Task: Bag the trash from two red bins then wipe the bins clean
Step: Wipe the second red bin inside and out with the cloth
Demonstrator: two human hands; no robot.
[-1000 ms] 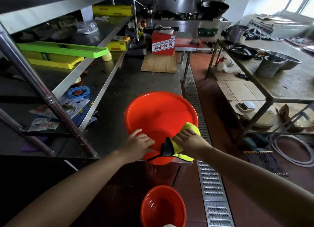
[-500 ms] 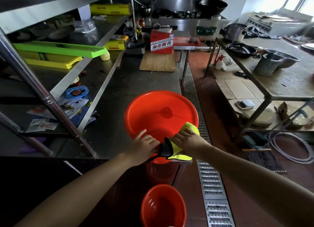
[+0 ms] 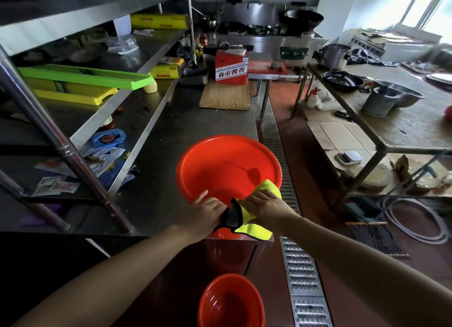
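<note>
Where hands (image 3: 265,208) meet, soft yellow cloth (image 3: 259,231)

— Where is the large bin (image 3: 228,165) placed?
— At the near right corner of the worktop (image 3: 176,140), its near rim overhanging the edge.
— And the second bin (image 3: 231,302)?
— On the floor, below and before that corner.
— What is found at the far end?
— A cutting board (image 3: 226,97), with a box (image 3: 231,67) set on its far part.
</note>
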